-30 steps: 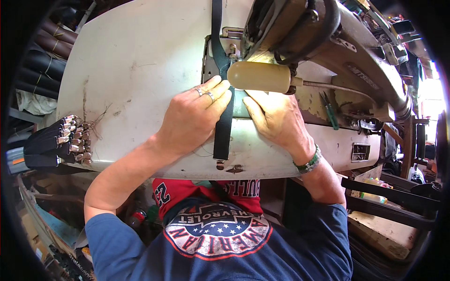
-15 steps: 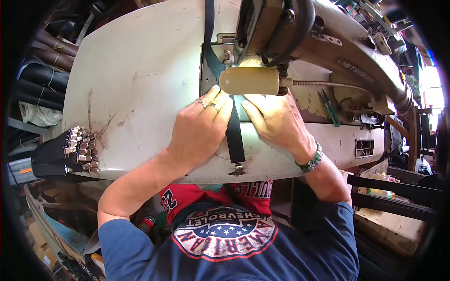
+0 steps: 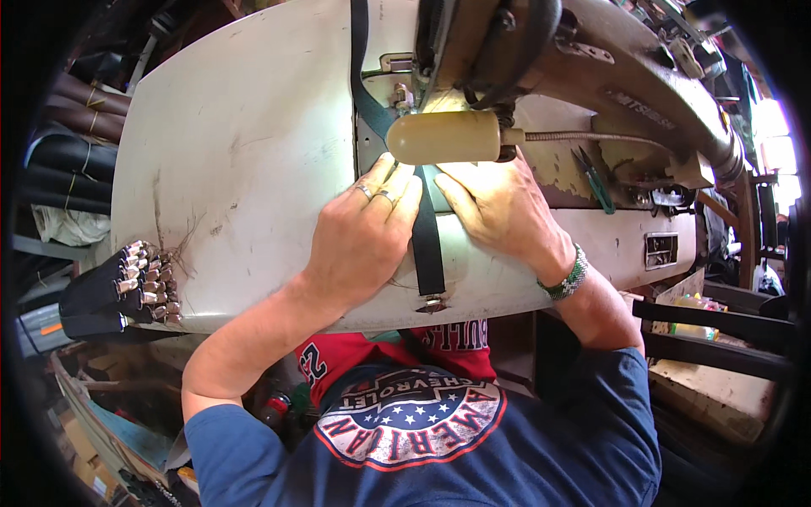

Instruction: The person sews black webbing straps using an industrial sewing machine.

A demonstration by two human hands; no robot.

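Observation:
Black suspenders [image 3: 429, 253] with a teal sheen under the light run across the white sewing table, one strap stretching away to the far edge. The near strap ends in a metal clip [image 3: 432, 302] by the front edge. My left hand [image 3: 363, 237], wearing rings, presses its fingertips together on the strap's left side. Opposite it, my right hand [image 3: 511, 211] has its thumb beside the strap and its fingers closed in on the work. A cream lamp [image 3: 448, 138] hides the right fingertips, the needle area and where the straps meet.
The brown sewing machine [image 3: 625, 101] fills the far right. Green-handled snips [image 3: 596, 182] lie beside its base. A bundle of black straps with metal clips [image 3: 144, 283] hangs over the left front edge. Dark material rolls [image 3: 76, 160] are stacked beyond the left side.
The view has shifted slightly. Both hands stay at the suspenders beside the lamp, with little visible change in their hold.

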